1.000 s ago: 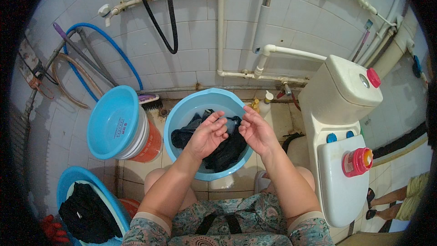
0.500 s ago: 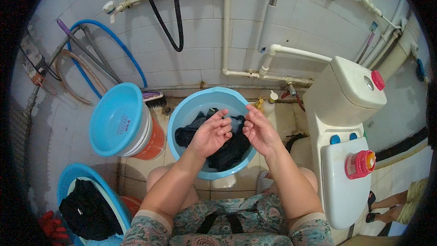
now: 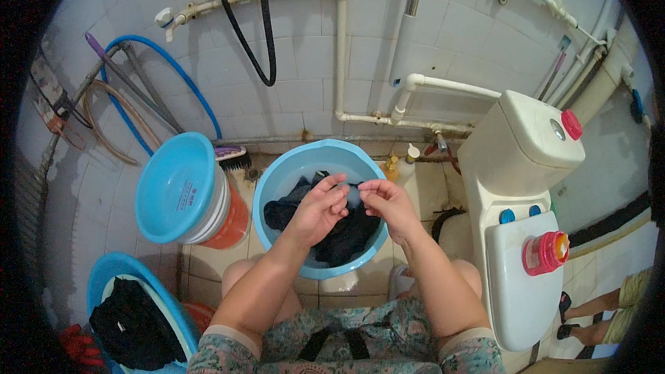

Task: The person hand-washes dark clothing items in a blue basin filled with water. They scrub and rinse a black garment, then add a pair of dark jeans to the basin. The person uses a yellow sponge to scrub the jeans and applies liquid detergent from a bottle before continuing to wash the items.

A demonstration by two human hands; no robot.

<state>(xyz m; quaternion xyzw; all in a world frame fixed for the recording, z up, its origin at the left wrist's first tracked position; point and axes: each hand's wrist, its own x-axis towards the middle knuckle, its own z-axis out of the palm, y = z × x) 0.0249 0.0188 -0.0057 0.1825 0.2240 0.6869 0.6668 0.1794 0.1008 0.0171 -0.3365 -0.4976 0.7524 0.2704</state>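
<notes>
Both my hands are raised over a light blue basin point(image 3: 267, 166) of water on the floor, where dark clothes point(image 3: 350, 239) lie soaking. My left hand point(image 3: 320, 209) is turned partly palm up, its fingers loosely bent and apart, with nothing visible in it. Close beside it, my right hand point(image 3: 391, 209) has thumb and forefinger pressed together. Anything in that pinch is too small to make out. Parts of the clothes are hidden behind my hands and forearms.
At left, another blue basin point(image 3: 176, 187) rests on stacked buckets beside a scrub brush point(image 3: 234, 158). Nearer, a blue tub point(image 3: 104, 270) holds black clothing point(image 3: 135, 322). Pump bottles point(image 3: 407, 165) stand behind the basin; a toilet point(image 3: 523, 291) carries a red-lidded jar point(image 3: 546, 253). Another person's legs point(image 3: 589, 315) show far right.
My right hand has turned and its thumb and forefinger have closed into a pinch. My left hand stays nearly in place. The whole view has shifted slightly.
</notes>
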